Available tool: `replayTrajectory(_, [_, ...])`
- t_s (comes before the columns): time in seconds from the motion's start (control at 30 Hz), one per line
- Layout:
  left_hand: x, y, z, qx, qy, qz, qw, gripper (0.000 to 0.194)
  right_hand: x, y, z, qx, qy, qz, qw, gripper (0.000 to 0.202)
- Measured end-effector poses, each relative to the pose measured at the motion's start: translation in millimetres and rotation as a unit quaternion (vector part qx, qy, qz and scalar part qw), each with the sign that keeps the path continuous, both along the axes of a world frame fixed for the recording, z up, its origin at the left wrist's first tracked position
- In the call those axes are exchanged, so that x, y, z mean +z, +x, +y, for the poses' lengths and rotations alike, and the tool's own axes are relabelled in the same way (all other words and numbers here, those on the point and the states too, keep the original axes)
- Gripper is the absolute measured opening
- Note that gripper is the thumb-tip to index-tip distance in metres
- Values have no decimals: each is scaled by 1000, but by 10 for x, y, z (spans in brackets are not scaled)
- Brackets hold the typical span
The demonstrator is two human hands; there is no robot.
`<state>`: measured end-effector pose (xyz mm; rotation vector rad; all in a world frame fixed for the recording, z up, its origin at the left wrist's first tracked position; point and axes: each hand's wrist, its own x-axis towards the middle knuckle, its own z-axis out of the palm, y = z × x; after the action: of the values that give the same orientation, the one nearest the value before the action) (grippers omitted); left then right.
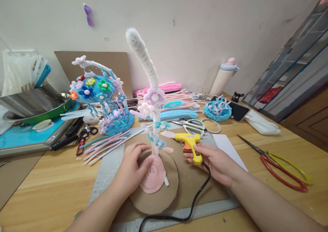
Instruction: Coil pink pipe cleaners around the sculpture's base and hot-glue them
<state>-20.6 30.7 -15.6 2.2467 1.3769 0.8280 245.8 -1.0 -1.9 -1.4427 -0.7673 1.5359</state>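
Observation:
My right hand (205,158) is wrapped round the handle of a yellow glue gun (188,140), its nozzle pointing left toward the stem. My left hand (137,165) rests on the left part of a round cardboard base (150,204), fingers apart, thumb on a pink coiled disc (153,177). From the base rises a white fuzzy stem (145,58) that curves to the upper left. It bears a purple flower (155,96), a pale pink flower (145,110) and small blue flowers (160,143). A short white piece (166,181) lies at the disc's right edge.
A finished-looking blue jellyfish craft (96,88) stands back left, near black scissors (88,131). Pipe cleaner bundles (176,114) lie behind the stem. Red-and-yellow scissors (284,170), a phone (239,111) and a bottle (222,76) are right. A black cord (194,201) crosses the mat.

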Motion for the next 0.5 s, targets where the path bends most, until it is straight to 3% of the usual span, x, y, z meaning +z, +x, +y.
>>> replayTrajectory(0.1, [-14, 9, -31, 29, 0, -3, 1000, 25, -69, 111, 56, 10, 29, -166, 986, 11])
replayTrajectory(0.2, [-26, 18, -60, 55, -3, -5, 998, 23, -32, 240, 62, -17, 47, -260, 964, 10])
replayTrajectory(0.27, [-26, 23, -75, 59, -7, -6, 998, 21, 67, 248, 9, -20, 90, -351, 932, 11])
replayTrajectory(0.33, [-18, 29, -85, 52, -9, -7, 999, 21, 195, 162, -84, 11, 146, -465, 873, 16])
replayTrajectory(0.37, [-12, 32, -87, 48, -10, -6, 999, 23, 257, 88, -138, 34, 162, -487, 858, 20])
replayTrajectory(0.5, [0, 40, -82, 28, -20, -4, 999, 27, 405, -267, -302, 122, 226, -461, 850, 25])
